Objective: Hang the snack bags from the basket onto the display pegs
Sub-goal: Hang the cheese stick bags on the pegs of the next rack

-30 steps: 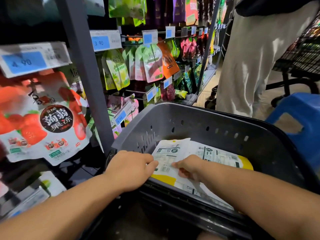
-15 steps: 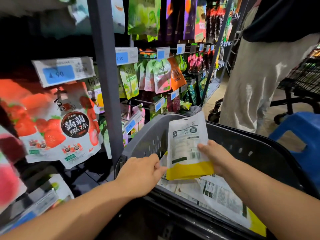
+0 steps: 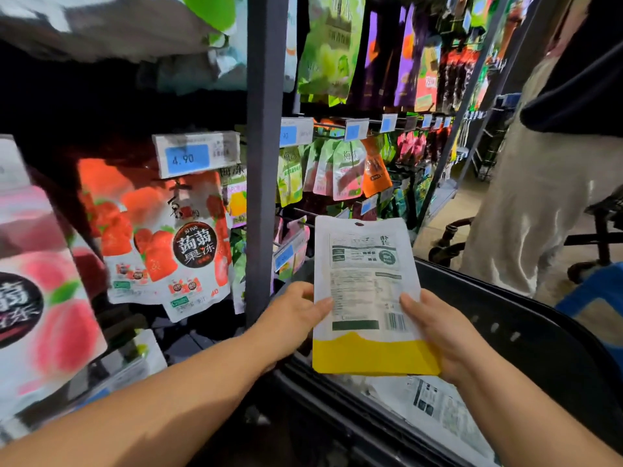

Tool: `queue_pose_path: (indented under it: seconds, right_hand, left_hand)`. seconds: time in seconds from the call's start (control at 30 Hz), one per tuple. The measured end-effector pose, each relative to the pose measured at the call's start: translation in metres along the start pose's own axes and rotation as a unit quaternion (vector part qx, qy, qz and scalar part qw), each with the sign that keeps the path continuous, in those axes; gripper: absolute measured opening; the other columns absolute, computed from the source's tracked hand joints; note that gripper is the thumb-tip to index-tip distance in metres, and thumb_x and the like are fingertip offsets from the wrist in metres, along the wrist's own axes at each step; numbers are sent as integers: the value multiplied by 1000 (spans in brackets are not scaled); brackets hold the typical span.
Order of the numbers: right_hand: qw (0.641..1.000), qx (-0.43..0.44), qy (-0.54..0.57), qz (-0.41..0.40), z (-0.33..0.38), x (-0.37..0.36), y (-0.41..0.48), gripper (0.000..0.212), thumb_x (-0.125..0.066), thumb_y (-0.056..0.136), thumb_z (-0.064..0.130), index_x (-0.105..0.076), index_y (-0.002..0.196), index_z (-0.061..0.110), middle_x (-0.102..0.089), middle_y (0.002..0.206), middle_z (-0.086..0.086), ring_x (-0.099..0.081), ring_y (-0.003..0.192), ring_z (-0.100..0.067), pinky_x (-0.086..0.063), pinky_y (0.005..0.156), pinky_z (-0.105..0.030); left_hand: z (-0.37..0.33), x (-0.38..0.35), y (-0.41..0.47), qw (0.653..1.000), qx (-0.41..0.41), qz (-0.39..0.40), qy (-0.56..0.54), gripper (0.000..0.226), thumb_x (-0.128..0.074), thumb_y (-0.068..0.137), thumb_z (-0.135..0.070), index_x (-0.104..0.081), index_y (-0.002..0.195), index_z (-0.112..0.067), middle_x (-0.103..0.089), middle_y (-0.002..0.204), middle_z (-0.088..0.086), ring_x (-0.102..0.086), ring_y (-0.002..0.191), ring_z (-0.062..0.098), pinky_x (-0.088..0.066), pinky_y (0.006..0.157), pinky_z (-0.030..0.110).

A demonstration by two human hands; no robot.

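Note:
I hold a white snack bag [image 3: 365,294] with a yellow bottom band upright, its printed back facing me and its hang hole at the top. My left hand [image 3: 290,320] grips its left edge and my right hand [image 3: 438,332] grips its right edge. It is above the near rim of the dark grey basket [image 3: 526,335]. More white bags [image 3: 441,409] lie flat in the basket. Strawberry bags [image 3: 168,244] hang on a peg at the left under a 4.90 price tag [image 3: 195,156].
A grey upright post [image 3: 264,156] divides the rack just left of the held bag. Rows of green, pink and orange bags [image 3: 337,170] hang to its right. A person in light trousers [image 3: 539,197] stands at the right beside a blue stool [image 3: 593,294].
My right hand lifted one bag out of the basket and raised it upright. My left hand left the basket rim and took the bag's left edge. The view tilted up toward the rack.

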State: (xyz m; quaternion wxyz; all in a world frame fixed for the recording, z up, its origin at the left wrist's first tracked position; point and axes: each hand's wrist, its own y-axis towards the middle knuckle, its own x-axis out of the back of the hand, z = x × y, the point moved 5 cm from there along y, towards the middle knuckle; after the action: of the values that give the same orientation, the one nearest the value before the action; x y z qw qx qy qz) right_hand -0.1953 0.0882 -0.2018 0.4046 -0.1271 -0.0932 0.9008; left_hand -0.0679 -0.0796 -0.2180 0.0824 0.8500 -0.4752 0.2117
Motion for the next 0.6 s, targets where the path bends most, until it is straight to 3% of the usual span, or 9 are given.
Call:
queue_pose_path:
  seconds: [0.03,0.1,0.2,0.27,0.37,0.4,0.47,0.53,0.6]
  right_hand:
    - [1000,2,0,12,0,-4,-1,16,-47,102,14,-58,113,9,-75,101,-18,-74,84,-33,-63,66,-46]
    - [1000,13,-25,11,-1,-8,2,16,-48,102,15,-58,114,10,-75,103,-17,-73,91,-34,-61,78,-51]
    - [974,69,-202,-74,0,-5,10,11,-59,99,25,-56,109,21,-75,102,-5,-73,89,-25,-58,86,-52]
    - [947,94,-284,-115,1,-8,12,33,-68,92,31,-48,118,24,-70,108,-1,-69,91,-19,-57,86,-47]
    - [917,140,-357,-113,-2,-20,7,81,-77,83,36,-25,144,27,-54,118,2,-59,104,-16,-51,87,-39]
    - [892,167,-404,-117,-3,-23,4,83,-77,81,41,-26,144,29,-47,123,3,-52,113,-17,-48,93,-40]
    - [848,214,-473,-103,-7,-33,-2,63,-70,84,50,-37,136,35,-39,128,6,-40,123,-15,-41,100,-37]
    - [854,206,-476,-49,-16,-43,-3,46,-60,91,49,-38,131,41,-39,126,11,-42,120,-11,-40,93,-32]
    - [888,186,-419,8,-24,-50,-2,44,-58,95,44,-33,131,46,-43,124,17,-51,116,-8,-43,85,-24]
  left_hand:
    - [0,0,0,999,-1,7,-54,22,-54,98,-36,-56,113,-21,-69,95,-13,-65,84,-1,-47,70,9]
    - [3,0,0,989,1,16,-145,25,-56,98,-28,-63,119,-15,-73,109,-6,-70,95,8,-54,85,19]
    - [7,4,0,981,-3,-4,-194,19,-57,98,-20,-66,115,-17,-73,109,-6,-71,94,7,-54,76,17]
    - [9,5,0,979,-9,-22,-201,19,-59,97,-16,-66,114,-16,-74,108,-6,-71,92,7,-53,71,15]
    - [11,6,0,979,-12,-57,-197,20,-61,95,-17,-67,115,-16,-74,107,-4,-72,94,12,-57,78,24]
    - [12,6,0,977,-14,-69,-200,20,-62,95,-17,-67,114,-16,-74,107,-3,-72,94,14,-58,82,30]
    - [11,5,0,975,-23,-84,-206,19,-63,94,-18,-67,113,-17,-74,108,0,-72,95,16,-57,88,39]
    - [8,1,-1,970,-35,-76,-228,20,-61,95,-16,-66,114,-14,-74,110,2,-71,98,19,-56,90,42]
    - [3,-3,-2,962,-44,-60,-263,21,-58,96,-13,-66,115,-8,-74,109,6,-70,101,24,-55,92,47]
